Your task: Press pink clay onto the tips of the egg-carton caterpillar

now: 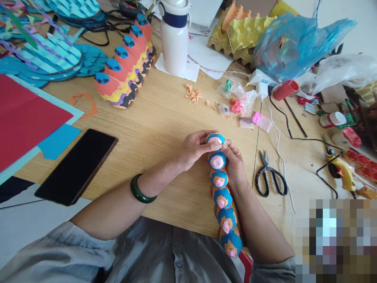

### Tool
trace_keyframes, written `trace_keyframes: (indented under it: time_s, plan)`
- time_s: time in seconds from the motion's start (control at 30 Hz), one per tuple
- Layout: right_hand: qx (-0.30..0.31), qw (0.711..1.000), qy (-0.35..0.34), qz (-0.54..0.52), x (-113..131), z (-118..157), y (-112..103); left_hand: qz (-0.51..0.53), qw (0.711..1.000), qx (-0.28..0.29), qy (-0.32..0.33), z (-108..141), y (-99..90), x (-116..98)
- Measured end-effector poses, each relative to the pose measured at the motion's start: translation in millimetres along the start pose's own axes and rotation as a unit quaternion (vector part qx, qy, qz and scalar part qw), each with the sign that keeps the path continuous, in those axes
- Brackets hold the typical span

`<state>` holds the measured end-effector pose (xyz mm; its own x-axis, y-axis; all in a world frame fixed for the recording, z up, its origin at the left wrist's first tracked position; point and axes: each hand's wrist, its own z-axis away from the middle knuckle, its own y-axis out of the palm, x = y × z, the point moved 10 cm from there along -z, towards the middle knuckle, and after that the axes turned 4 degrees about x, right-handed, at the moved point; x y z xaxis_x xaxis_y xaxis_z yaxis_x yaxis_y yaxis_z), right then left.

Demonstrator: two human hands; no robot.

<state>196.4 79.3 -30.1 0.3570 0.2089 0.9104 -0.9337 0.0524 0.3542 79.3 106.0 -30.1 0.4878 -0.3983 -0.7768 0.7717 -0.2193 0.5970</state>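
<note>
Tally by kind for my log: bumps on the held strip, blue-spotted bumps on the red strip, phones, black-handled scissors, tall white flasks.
Bumps on the held strip: 6
Blue-spotted bumps on the red strip: 6
Phone: 1
Black-handled scissors: 1
Tall white flask: 1
Total: 15

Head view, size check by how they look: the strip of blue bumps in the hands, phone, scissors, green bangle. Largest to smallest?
1. Strip of blue bumps and phone: too close to rank
2. Scissors
3. Green bangle
</note>
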Motion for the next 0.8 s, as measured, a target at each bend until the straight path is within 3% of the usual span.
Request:
trace_keyframes:
  time_s: [0.13, 0.37, 0.8]
  plan:
    - [-0.002, 1.000, 0.001, -0.012, -1.0, -0.9, -0.4, -0.027, 0.999, -0.011, 0.022, -0.9, -2.0, 0.2]
    - [-0.002, 0.998, 0.010, -0.055, -4.1, -3.5, 1.3, -0.171, 0.977, -0.014, 0.126, 3.6, 1.2, -14.3]
    - [0.039, 0.988, 0.082, -0.127, -17.2, -5.8, 3.1, -0.151, 0.983, -0.004, 0.105, 2.5, 2.3, -19.1]
